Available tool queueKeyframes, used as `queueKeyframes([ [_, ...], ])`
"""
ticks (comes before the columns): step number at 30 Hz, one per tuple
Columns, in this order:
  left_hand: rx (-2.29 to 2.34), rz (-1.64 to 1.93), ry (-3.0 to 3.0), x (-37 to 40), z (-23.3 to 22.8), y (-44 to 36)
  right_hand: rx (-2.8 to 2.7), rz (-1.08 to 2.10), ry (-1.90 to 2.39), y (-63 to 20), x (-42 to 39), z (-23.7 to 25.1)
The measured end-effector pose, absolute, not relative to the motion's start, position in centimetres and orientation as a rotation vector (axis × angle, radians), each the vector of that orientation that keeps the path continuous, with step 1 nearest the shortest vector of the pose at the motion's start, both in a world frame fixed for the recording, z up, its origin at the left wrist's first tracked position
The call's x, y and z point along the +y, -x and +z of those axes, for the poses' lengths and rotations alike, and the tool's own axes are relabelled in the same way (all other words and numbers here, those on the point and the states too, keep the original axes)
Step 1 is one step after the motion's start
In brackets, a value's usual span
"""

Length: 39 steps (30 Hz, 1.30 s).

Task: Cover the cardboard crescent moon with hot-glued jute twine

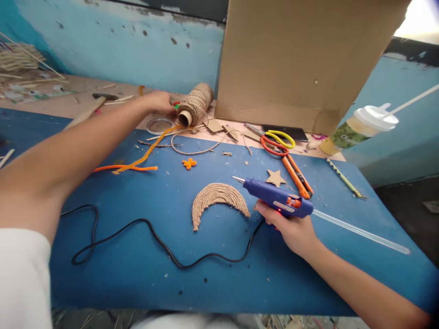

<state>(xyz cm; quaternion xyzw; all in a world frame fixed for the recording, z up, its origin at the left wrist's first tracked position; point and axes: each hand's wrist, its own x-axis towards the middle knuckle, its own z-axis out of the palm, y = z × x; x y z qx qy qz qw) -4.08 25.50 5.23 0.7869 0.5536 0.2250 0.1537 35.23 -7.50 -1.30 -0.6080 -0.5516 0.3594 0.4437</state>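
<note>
Blue table (pixel 206 274): right hand (pixel 295 230) fingers grip glue gun (pixel 279 198); left hand (pixel 159 103) fingers pinch beside twine spool (pixel 196 104).

head cam | sitting above the near edge of the blue table (pixel 144 274) | facing forward and down across it toward the cardboard sheet (pixel 302 59) | viewing close, within arm's reach
</note>
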Motion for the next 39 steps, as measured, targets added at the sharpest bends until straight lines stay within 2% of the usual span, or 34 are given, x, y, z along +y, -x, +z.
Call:
queueKeyframes([
  [4, 1.747, 0.641, -1.974, 24.7, 4.0, 4.9, -1.433, 0.884, 1.472, -35.5, -7.6, -1.8],
  [11, 1.790, 0.970, -1.644, 21.7, 7.5, 8.0, -1.446, 0.835, 1.472, -35.5, -8.1, -1.2],
  [18, 1.599, 1.309, -1.553, 12.3, 8.3, 8.0, -1.438, 0.859, 1.502, -35.8, -8.4, -0.8],
  [26, 1.270, 1.164, -1.459, 1.6, 5.1, 2.0, -1.663, 0.791, 1.401, -35.6, -8.3, 1.5],
  [33, 1.246, 1.109, -1.420, -0.2, 3.2, 0.6, -1.999, 0.573, 1.067, -35.4, -7.2, 2.8],
  [39, 1.281, 1.019, -1.433, -0.7, 2.9, 0.5, -2.091, 0.574, 0.973, -34.8, -6.6, 3.8],
])
